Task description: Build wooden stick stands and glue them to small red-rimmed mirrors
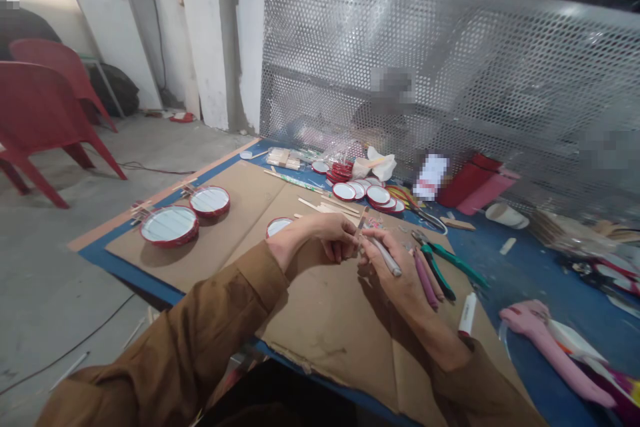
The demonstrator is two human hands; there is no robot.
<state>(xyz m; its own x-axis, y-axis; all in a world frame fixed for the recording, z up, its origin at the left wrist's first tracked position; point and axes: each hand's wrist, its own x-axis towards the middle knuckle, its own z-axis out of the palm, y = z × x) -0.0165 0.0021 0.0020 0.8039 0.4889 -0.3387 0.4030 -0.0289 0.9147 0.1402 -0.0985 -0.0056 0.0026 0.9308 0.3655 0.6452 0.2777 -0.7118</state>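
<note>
Over the cardboard sheet (320, 320), my left hand (334, 232) pinches a short flat wooden stick (362, 221) that points upward. My right hand (393, 267) is close against it, closed around a slim light-grey pen-like tool (387, 257); its tip is hidden by the fingers. Behind my left wrist lies a round white disc with a red rim (278, 227), partly covered. Loose wooden sticks (335, 207) rest just beyond my hands. Right of my right hand are green-handled pliers (437, 272), a pink-handled tool (426, 280) and a white marker (467, 315).
Two red-rimmed discs with sticks attached (169, 225) stand at the left. Farther back are several red-rimmed lids (379, 195), scissors (425, 213) and a red cylinder (470, 180). A pink glue gun (555, 347) lies right. A perforated metal panel (440, 73) bounds the table's far side.
</note>
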